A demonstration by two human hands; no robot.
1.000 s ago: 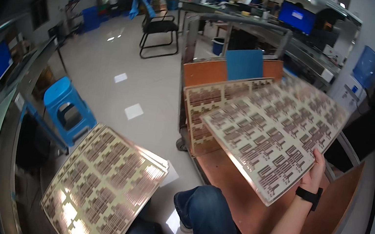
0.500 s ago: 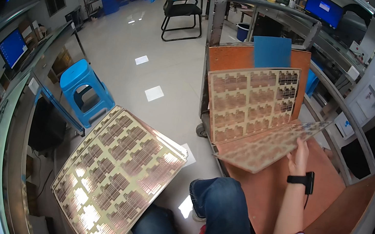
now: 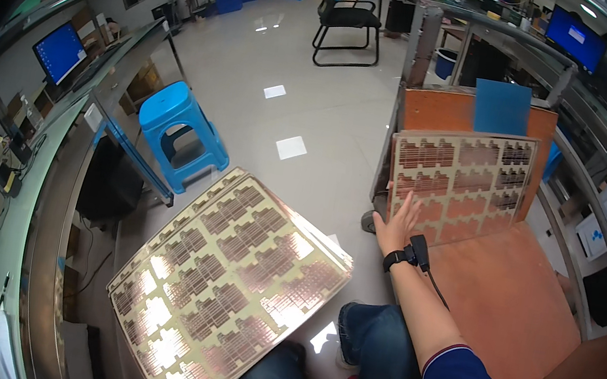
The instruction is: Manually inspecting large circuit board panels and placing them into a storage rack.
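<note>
My right hand [image 3: 399, 226] has its fingers spread and holds nothing. It reaches to the left edge of a patterned copper circuit panel [image 3: 472, 187], touching it or just in front of it. That panel stands nearly upright, leaning on the orange backboard [image 3: 433, 108] of a cart. A second group of similar circuit panels [image 3: 223, 288] lies stacked and tilted at the left, beside my legs; what holds it up is hidden. My left hand is out of the picture. A black band with a dark block and cable [image 3: 411, 254] circles my right wrist.
The cart has an orange wooden floor [image 3: 501, 283] and grey metal rails [image 3: 572, 222]. A blue sheet [image 3: 502, 109] stands behind the upright panel. Left are a blue stool [image 3: 177, 128] and a long workbench [image 3: 42, 170]. A black chair [image 3: 348, 16] stands farther back.
The panel my right hand held tilted forward now stands back against the cart's backboard. My hand has let go and moved left to its edge. The view has turned, shifting the scene right.
</note>
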